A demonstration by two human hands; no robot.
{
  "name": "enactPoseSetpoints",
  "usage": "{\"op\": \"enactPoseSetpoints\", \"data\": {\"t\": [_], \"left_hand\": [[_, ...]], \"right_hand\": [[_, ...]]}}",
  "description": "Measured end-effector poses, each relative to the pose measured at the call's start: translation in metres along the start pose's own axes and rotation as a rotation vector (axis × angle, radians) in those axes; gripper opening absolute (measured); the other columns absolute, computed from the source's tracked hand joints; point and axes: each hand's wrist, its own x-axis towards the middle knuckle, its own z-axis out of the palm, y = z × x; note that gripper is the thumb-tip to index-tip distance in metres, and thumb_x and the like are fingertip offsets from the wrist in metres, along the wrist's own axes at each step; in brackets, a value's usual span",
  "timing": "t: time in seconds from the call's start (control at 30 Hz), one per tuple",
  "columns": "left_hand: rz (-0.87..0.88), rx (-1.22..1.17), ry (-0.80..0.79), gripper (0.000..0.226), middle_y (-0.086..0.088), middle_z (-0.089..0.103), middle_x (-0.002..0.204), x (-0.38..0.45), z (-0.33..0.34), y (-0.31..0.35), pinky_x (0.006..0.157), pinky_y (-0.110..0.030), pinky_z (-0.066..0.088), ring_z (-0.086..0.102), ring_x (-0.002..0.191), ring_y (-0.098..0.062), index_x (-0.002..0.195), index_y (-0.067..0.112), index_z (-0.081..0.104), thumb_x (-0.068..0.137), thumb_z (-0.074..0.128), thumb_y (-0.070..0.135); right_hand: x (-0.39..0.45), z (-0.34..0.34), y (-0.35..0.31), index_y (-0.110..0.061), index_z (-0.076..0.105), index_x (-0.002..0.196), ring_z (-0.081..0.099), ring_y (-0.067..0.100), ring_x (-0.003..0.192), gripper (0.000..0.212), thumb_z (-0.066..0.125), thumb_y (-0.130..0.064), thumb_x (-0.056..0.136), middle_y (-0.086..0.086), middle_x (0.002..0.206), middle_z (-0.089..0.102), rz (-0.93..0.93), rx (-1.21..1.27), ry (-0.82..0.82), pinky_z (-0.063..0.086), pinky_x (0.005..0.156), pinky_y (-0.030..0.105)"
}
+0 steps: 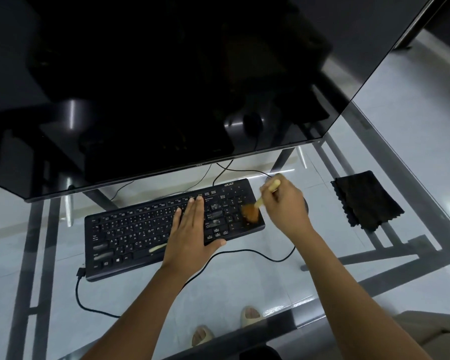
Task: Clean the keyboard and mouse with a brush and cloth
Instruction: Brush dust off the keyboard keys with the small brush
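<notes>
Glass desk [374, 157] on a dark metal frame fills the head view, pale floor tiles visible through it. Big black monitor [166, 87] takes the whole upper half of the frame, screen dark.

Black keyboard [130, 229] sits centre frame, angled, right end further up. Left hand [190, 232] lies flat on its right-of-centre keys, fingers [195, 209] straight and together, thumb hooked over the near edge; holding nothing.

Right hand [283, 203] is at the keyboard's right end, fingers curled round the pale handle of a brush [251, 213]. Orange-brown bristles are down on the numpad area, motion-blurred.

Dark cloth [366, 201] lies flat on the glass at right of frame, well apart from the keyboard. Mouse: mostly hidden behind the right hand, only a dark edge shows.

Black cable [252, 252] loops across the glass below the keyboard. Two sandalled feet [250, 315] show through the glass at bottom centre.
</notes>
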Motion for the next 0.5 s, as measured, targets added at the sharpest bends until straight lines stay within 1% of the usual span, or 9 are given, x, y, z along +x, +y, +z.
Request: {"op": "enactPoseSetpoints", "data": {"t": [0.07, 0.13, 0.17, 0.2, 0.27, 0.33, 0.4, 0.47, 0.5], "left_hand": [[0.006, 0.007, -0.004, 0.107, -0.002, 0.007, 0.162, 0.0, 0.0, 0.0, 0.12, -0.037, -0.005, -0.006, 0.148, -0.011, 0.153, 0.012, -0.005, 0.082, 0.049, 0.071], [0.007, 0.014, -0.005, 0.106, -0.002, 0.007, 0.162, 0.0, 0.0, -0.001, 0.12, -0.037, -0.005, -0.006, 0.148, -0.011, 0.153, 0.012, -0.004, 0.082, 0.048, 0.071], [0.005, 0.013, -0.004, 0.106, -0.002, 0.007, 0.162, 0.0, 0.0, -0.002, 0.12, -0.037, -0.005, -0.006, 0.148, -0.011, 0.153, 0.012, -0.004, 0.082, 0.048, 0.071], [0.003, 0.01, -0.007, 0.106, -0.002, 0.007, 0.162, 0.0, -0.001, -0.002, 0.12, -0.037, -0.005, -0.006, 0.148, -0.011, 0.153, 0.012, -0.004, 0.082, 0.048, 0.071], [0.002, 0.008, -0.016, 0.106, -0.002, 0.006, 0.162, 0.0, -0.001, -0.001, 0.12, -0.036, -0.006, -0.008, 0.148, -0.01, 0.153, 0.012, -0.006, 0.082, 0.047, 0.071], [0.002, 0.009, -0.015, 0.106, -0.001, 0.004, 0.162, 0.0, -0.001, 0.0, 0.12, -0.036, -0.007, -0.009, 0.147, -0.01, 0.152, 0.013, -0.007, 0.082, 0.046, 0.072], [-0.003, 0.013, -0.012, 0.106, -0.002, 0.004, 0.162, 0.0, 0.0, 0.0, 0.119, -0.035, -0.008, -0.009, 0.147, -0.01, 0.152, 0.013, -0.007, 0.082, 0.046, 0.072], [-0.007, 0.011, -0.005, 0.106, -0.002, 0.005, 0.162, 0.0, 0.001, 0.0, 0.119, -0.034, -0.009, -0.008, 0.148, -0.01, 0.153, 0.013, -0.006, 0.082, 0.046, 0.072], [-0.009, 0.007, -0.006, 0.105, -0.001, 0.006, 0.162, 0.0, 0.001, 0.0, 0.119, -0.034, -0.009, -0.008, 0.148, -0.01, 0.153, 0.013, -0.006, 0.082, 0.046, 0.072]], "right_hand": [[0.003, -0.001, 0.001, -0.013, 0.056, 0.09, 0.057, 0.012, 0.057, 0.011, 0.056, -0.022, 0.094, 0.0, 0.069, 0.062, 0.006, 0.107, 0.07, 0.047, 0.053, 0.018], [0.005, -0.001, -0.007, -0.01, 0.058, 0.09, 0.065, 0.016, 0.061, 0.011, 0.057, -0.02, 0.094, 0.004, 0.07, 0.068, 0.016, 0.191, -0.08, 0.054, 0.058, 0.019], [0.005, 0.001, -0.009, -0.008, 0.058, 0.09, 0.066, 0.015, 0.061, 0.012, 0.056, -0.019, 0.094, 0.005, 0.069, 0.068, -0.003, 0.163, -0.151, 0.056, 0.061, 0.022], [0.007, 0.003, -0.009, -0.007, 0.058, 0.089, 0.063, 0.012, 0.058, 0.013, 0.055, -0.019, 0.094, 0.003, 0.069, 0.066, -0.035, 0.098, -0.142, 0.054, 0.059, 0.021], [0.013, 0.002, -0.009, -0.009, 0.058, 0.088, 0.056, 0.004, 0.059, 0.011, 0.053, -0.015, 0.095, 0.001, 0.078, 0.063, -0.075, 0.038, 0.039, 0.044, 0.056, 0.016], [0.019, 0.0, -0.008, -0.01, 0.059, 0.09, 0.06, 0.008, 0.066, 0.008, 0.054, -0.011, 0.095, 0.004, 0.086, 0.064, -0.05, 0.157, 0.115, 0.048, 0.061, 0.015], [0.019, 0.002, -0.01, -0.007, 0.06, 0.092, 0.066, 0.014, 0.065, 0.008, 0.054, -0.011, 0.095, 0.006, 0.081, 0.067, -0.005, 0.284, -0.001, 0.057, 0.065, 0.024], [0.017, 0.008, -0.01, -0.006, 0.059, 0.092, 0.065, 0.009, 0.063, 0.008, 0.055, -0.012, 0.095, 0.003, 0.076, 0.066, -0.014, 0.193, -0.08, 0.055, 0.063, 0.019], [0.018, 0.01, -0.01, -0.008, 0.059, 0.092, 0.063, 0.008, 0.065, 0.007, 0.055, -0.013, 0.095, 0.001, 0.078, 0.065, -0.026, 0.141, -0.034, 0.051, 0.061, 0.015]]}}
